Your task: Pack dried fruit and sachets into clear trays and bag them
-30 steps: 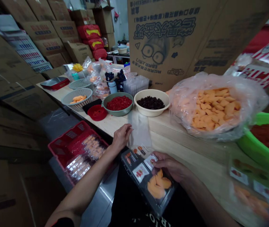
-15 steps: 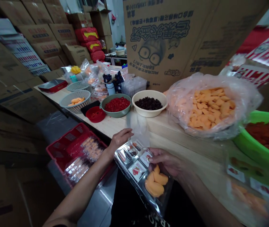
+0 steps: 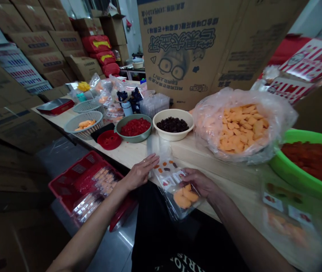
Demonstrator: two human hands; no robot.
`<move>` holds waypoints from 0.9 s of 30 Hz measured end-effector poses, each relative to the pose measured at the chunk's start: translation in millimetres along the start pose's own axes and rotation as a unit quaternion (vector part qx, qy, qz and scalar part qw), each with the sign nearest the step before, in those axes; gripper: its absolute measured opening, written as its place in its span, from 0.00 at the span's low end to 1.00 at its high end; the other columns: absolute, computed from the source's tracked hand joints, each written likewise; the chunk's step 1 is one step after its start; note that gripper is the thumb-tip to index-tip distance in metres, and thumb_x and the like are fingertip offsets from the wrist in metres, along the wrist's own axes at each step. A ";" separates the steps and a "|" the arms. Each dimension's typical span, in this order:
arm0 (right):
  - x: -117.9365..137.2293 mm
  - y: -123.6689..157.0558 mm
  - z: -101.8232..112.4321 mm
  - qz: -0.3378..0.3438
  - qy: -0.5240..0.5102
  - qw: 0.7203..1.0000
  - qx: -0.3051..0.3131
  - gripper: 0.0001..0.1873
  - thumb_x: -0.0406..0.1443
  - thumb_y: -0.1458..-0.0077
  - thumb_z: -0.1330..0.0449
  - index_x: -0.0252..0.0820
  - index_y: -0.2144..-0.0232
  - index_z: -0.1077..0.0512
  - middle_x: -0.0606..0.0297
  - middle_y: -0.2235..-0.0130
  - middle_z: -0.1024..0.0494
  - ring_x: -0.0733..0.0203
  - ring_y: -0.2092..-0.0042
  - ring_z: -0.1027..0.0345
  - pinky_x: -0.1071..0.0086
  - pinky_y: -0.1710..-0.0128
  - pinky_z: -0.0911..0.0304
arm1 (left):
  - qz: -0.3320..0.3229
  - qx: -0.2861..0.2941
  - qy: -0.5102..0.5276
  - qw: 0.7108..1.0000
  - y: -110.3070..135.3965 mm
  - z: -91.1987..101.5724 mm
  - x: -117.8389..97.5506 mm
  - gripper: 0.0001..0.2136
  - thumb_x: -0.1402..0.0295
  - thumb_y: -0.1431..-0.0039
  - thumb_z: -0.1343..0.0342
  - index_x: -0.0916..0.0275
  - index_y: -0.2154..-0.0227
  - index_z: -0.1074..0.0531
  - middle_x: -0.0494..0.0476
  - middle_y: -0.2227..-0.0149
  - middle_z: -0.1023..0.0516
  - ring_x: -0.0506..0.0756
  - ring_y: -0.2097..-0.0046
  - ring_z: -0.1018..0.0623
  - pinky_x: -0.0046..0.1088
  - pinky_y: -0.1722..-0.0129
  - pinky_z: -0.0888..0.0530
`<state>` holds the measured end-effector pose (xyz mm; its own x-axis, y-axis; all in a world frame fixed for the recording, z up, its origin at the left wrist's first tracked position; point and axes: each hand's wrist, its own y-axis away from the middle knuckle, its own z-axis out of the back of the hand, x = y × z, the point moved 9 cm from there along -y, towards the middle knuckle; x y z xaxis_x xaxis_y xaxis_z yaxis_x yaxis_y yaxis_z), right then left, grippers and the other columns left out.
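Note:
A clear printed snack packet (image 3: pixel 175 189) with orange dried-fruit slices inside lies at the near edge of the wooden table (image 3: pixel 203 151). My right hand (image 3: pixel 199 181) grips its right side, fingers curled around it. My left hand (image 3: pixel 141 172) rests at the packet's upper left end, fingers stretched out flat and touching the plastic. An empty clear bag (image 3: pixel 157 145) lies on the table just beyond the packet.
A big plastic bag of orange slices (image 3: pixel 242 126), a white bowl of dark fruit (image 3: pixel 173 124), a grey-green bowl of red pieces (image 3: pixel 134 127), a red lid (image 3: pixel 109 139) and mesh baskets (image 3: pixel 84 122) stand on the table. A green tub (image 3: pixel 311 166) is at right. A red crate of packets (image 3: pixel 93 183) sits below left. Cardboard boxes (image 3: pixel 195 45) surround.
The packet has moved from in front of my body up onto the table edge. My left hand went from pinching its top end to lying flat and open against it.

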<state>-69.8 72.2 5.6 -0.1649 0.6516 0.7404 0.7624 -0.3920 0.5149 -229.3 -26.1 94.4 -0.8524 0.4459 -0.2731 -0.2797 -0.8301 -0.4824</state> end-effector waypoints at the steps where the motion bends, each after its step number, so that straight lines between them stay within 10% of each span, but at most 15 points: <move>1: 1.0 -1.7 1.4 0.014 0.008 1.000 -0.023 0.15 0.29 0.64 0.33 0.38 0.68 0.28 0.66 0.74 0.22 0.64 0.75 0.28 0.75 0.77 0.38 | -0.001 0.009 -0.012 1.000 -1.0 -7.0 -3.5 0.34 0.83 0.38 0.58 0.58 0.29 0.52 0.65 0.32 0.38 0.60 0.28 0.45 0.50 0.35 0.33; 4: 0.7 -8.9 2.8 0.046 0.001 0.994 -0.095 0.16 0.30 0.61 0.35 0.38 0.65 0.29 0.67 0.76 0.25 0.64 0.76 0.30 0.77 0.83 0.48 | -0.005 0.013 -0.035 0.999 -2.8 -28.1 -14.6 0.34 0.81 0.36 0.55 0.60 0.29 0.56 0.68 0.31 0.41 0.62 0.27 0.50 0.50 0.35 0.33; 9: -2.2 -14.3 6.9 0.057 -0.018 0.987 -0.152 0.45 0.26 0.59 0.39 0.44 0.37 0.41 0.71 0.73 0.24 0.67 0.79 0.32 0.78 0.84 0.56 | 0.043 0.024 0.006 0.999 7.6 -45.7 -11.2 0.39 0.83 0.40 0.53 0.57 0.29 0.58 0.67 0.31 0.41 0.62 0.28 0.45 0.51 0.35 0.33; 13: -8.4 -18.9 3.7 0.030 0.027 0.996 -0.080 0.39 0.26 0.61 0.39 0.41 0.42 0.33 0.68 0.72 0.23 0.68 0.78 0.32 0.78 0.83 0.59 | 0.144 0.038 0.069 0.986 9.8 -36.3 7.4 0.38 0.81 0.41 0.56 0.56 0.28 0.58 0.65 0.37 0.32 0.57 0.38 0.29 0.43 0.40 0.28; 18: -13.4 -27.2 1.5 -0.003 0.060 0.994 -0.089 0.39 0.26 0.62 0.39 0.38 0.43 0.33 0.69 0.74 0.25 0.68 0.78 0.34 0.77 0.83 0.58 | 0.219 0.068 -0.107 0.968 -10.3 -40.3 15.8 0.19 0.63 0.35 0.47 0.59 0.42 0.30 0.66 0.44 0.27 0.67 0.43 0.29 0.52 0.45 0.29; 27: -1.4 -16.8 2.2 0.014 0.086 0.988 -0.127 0.50 0.24 0.58 0.42 0.42 0.32 0.47 0.70 0.75 0.26 0.67 0.79 0.36 0.75 0.82 0.61 | 0.251 0.095 -0.117 0.956 -19.4 -43.2 28.6 0.16 0.71 0.34 0.51 0.61 0.44 0.32 0.62 0.43 0.29 0.58 0.49 0.23 0.34 0.52 0.23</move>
<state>-81.0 79.3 -5.0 -0.2667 0.5278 0.8064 0.5894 -0.5727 0.5697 -229.1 17.2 60.0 -0.9696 -0.0930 -0.2262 0.1339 -0.9758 -0.1730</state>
